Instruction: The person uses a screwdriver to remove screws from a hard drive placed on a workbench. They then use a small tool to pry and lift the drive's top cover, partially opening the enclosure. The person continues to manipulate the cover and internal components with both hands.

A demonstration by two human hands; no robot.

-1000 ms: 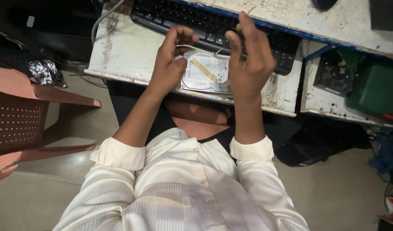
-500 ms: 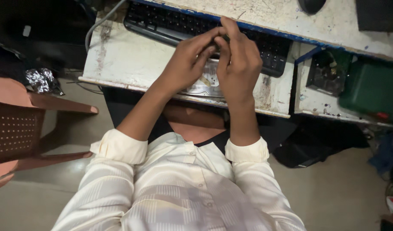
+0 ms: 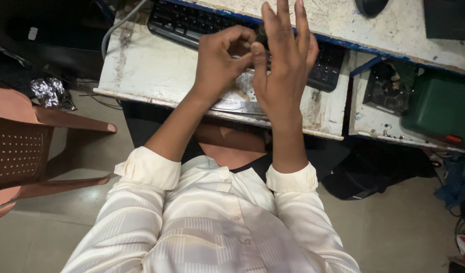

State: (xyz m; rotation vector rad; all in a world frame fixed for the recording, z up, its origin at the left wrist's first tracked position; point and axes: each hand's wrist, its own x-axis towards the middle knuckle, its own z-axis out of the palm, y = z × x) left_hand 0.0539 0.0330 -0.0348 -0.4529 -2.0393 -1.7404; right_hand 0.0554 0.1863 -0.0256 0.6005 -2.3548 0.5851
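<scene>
The bench (image 3: pixel 156 71) is a worn white board with a chipped front edge, and it fills the upper part of the view. To the left of it stands a brown plastic chair (image 3: pixel 20 151). A black keyboard (image 3: pixel 192 23) lies along the far side of the bench, with its long axis going from left to right.

Between the keyboard and the front edge lies a hard drive (image 3: pixel 240 103), a flat silver metal box. It is mostly hidden behind the hands, so I cannot tell which way its long axis points.

The left hand (image 3: pixel 220 65) is above the drive, fingers curled inward, thumb touching the right thumb. Whether this grip holds some small part, I cannot tell. The right hand (image 3: pixel 283 65) is raised just beside it, fingers straight and spread, pointing away from the person; this grip is open.

On the right, a small black fan (image 3: pixel 389 88) lies on a lower shelf.
</scene>
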